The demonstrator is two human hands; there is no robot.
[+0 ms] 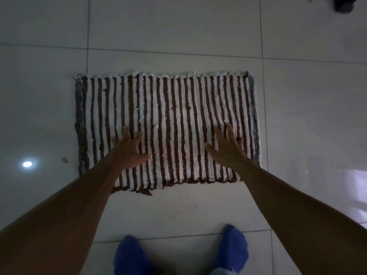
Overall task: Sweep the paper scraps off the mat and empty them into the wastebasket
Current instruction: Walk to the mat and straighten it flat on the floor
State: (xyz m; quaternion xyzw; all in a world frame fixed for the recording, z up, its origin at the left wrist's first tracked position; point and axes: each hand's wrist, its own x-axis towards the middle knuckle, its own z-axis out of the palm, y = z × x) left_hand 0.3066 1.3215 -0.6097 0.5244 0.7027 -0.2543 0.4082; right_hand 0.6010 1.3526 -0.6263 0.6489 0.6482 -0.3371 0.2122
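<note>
Our left hand (130,150) and right hand (228,148) spread empty over near half of mat (168,108); mat's long axis runs left-right ahead of us; scraps, wastebasket unseen

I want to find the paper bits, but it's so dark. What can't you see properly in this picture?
Head view only:
- Paper scraps: none clear on the striped mat; dim light.
- Mat under left hand and right hand: covered.
- Dark object: cut off by the top edge.
- Floor speck: too small.
- Wastebasket: not visible.
</note>
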